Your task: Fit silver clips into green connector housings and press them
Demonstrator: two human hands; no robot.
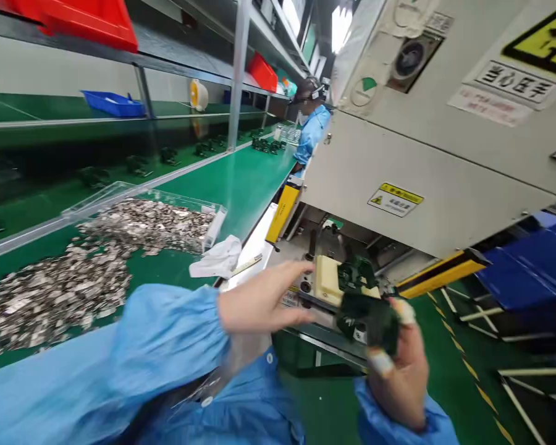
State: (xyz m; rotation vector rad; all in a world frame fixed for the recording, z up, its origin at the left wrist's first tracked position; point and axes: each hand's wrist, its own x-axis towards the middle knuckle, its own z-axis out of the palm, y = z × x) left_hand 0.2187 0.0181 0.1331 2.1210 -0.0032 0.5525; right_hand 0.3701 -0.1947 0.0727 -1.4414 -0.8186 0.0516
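Note:
My left hand (264,304) reaches across the middle with its fingers stretched out and the thumb apart, holding nothing. Its fingertips are close to a cream-coloured block (328,281) on the machine's fixture. Pinched in my right hand (405,377) is a dark green plastic part (370,321), blurred by motion; pale covers wrap some fingertips. Behind it, another dark plastic part (356,274) sits on or beside the cream block; the overlap hides exactly how they meet.
A large beige machine (389,161) overhangs the fixture, with yellow bars (285,207) at its sides. Small metal pieces (55,290) lie heaped on the green bench around a clear tray (215,225). A white cloth (217,256) lies nearby. A co-worker (312,127) is farther along.

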